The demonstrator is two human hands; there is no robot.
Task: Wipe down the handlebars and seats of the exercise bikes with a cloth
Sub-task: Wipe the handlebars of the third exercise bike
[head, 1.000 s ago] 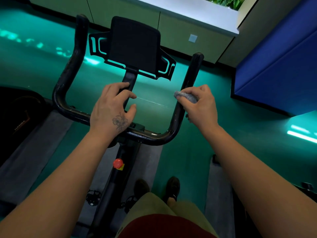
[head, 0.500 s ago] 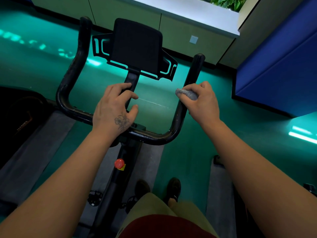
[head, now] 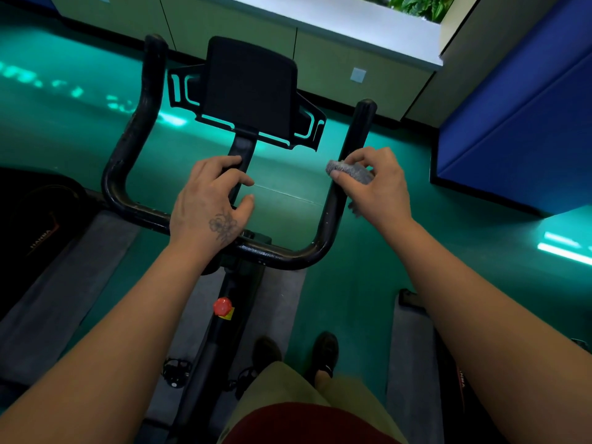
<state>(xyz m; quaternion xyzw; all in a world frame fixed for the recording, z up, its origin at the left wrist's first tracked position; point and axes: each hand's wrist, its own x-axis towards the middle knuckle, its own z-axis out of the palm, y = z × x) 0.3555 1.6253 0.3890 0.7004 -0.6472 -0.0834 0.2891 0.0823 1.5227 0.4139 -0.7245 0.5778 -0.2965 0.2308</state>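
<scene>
- We have the grey cloth [head: 350, 172] bunched in our right hand [head: 376, 187], fingers clamped on it and pressing it to the right upright of the handlebars [head: 333, 213], at about two o'clock from the stem.
- Our left hand [head: 208, 200] rests on the post [head: 242, 149] under the tablet holder [head: 250, 88], fingers loosely curled, holding nothing.
- We judge the task early: only this right grip is under the cloth; the crossbar and the left horn at ten o'clock show no sign either way.
- No seat is in view, so seats remain.
- Other machines at nine [head: 38, 219] and four o'clock [head: 461, 379] likely wait too.
</scene>
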